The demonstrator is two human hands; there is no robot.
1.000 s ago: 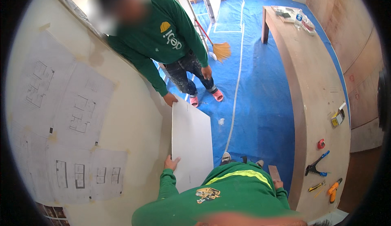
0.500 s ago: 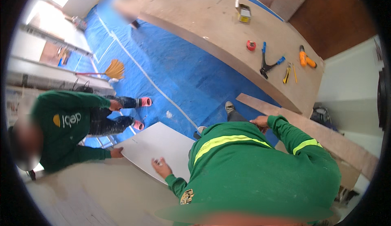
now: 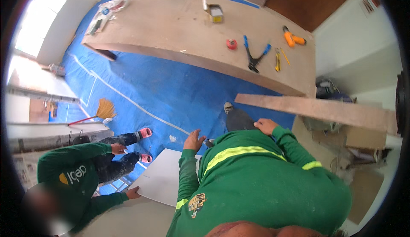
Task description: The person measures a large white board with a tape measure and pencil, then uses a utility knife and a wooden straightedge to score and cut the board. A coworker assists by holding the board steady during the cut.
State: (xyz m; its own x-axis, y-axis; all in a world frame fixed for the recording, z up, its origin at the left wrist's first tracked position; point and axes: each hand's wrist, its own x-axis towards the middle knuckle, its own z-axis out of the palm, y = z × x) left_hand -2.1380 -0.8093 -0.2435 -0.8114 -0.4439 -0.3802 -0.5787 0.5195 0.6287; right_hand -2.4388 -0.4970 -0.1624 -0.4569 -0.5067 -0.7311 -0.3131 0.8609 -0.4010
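My left hand (image 3: 194, 141) is held out in front of my body with its fingers apart and nothing visible in it. It is above the far right corner of a white flat board (image 3: 160, 178), apart from it as far as I can tell. My right hand (image 3: 266, 126) rests against my dark trouser leg (image 3: 241, 121), its fingers stretched out and no object showing. A co-worker's hand (image 3: 133, 192) grips the board's left edge. The co-worker's other hand (image 3: 118, 148) holds a small pale item too small to name.
A long wooden bench (image 3: 171, 27) carries an open box (image 3: 216, 14), red tape measure (image 3: 231, 44), blue-handled riveter-like tool (image 3: 254, 59), yellow cutter (image 3: 278, 62), pencil (image 3: 285, 57) and orange drill (image 3: 293, 37). A plank (image 3: 316, 108) leans right. Blue sheeting (image 3: 141, 83) covers the floor; a broom (image 3: 105, 109) lies left.
My left hand has moved away from over the board, up and to the right. My right hand has shifted from my waist to my leg. The view has turned toward the right.
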